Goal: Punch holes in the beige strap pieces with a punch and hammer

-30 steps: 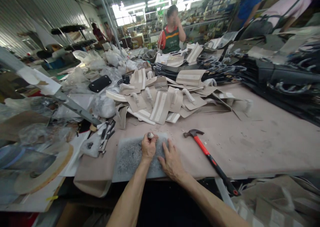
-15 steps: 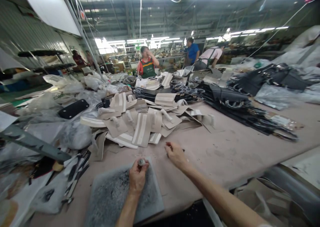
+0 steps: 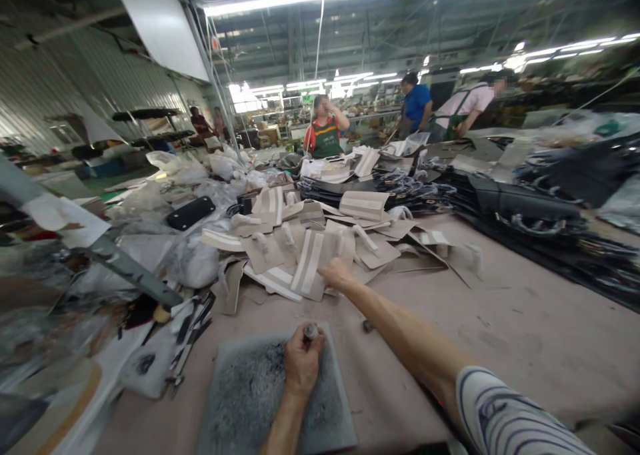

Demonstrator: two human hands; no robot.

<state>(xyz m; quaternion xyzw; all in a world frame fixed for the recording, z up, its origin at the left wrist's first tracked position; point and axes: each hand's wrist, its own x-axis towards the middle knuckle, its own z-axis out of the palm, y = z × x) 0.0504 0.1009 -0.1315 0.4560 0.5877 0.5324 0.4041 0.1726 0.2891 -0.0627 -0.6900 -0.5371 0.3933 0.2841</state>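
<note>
I am clenching my left hand around a short metal punch, which is standing upright on the grey pad at the near table edge. My right hand is lying, arm outstretched, on a striped beige piece at the front of the pile. I cannot tell whether its fingers are gripping. Three people are standing beyond the table.

Factory floor — cut pieces heaped — workers.
</note>
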